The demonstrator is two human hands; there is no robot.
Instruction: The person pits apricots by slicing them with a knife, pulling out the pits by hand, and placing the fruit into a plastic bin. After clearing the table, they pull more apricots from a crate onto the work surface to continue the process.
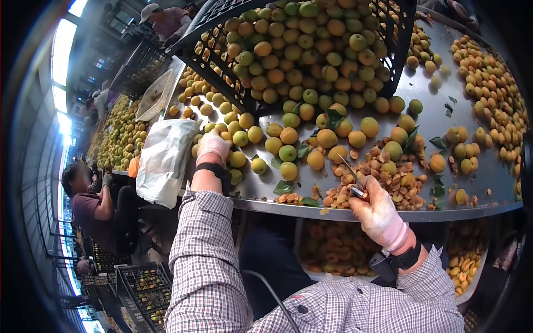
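My left hand, in a pale glove, reaches in among whole apricots at the left of the metal table. Its fingers are hidden by the back of the hand, so I cannot see whether an apricot is in them. My right hand, also gloved, is closed around the handle of a small knife, its blade pointing up and left. Beside the knife lies a heap of apricot pits and split pieces at the table's front edge. Green leaves are scattered between the fruit.
A black crate lies tipped, apricots spilling from it. A white plastic bag hangs over the table's left edge. Tubs of halved apricots stand below the front edge. A person sits at the left near stacked crates.
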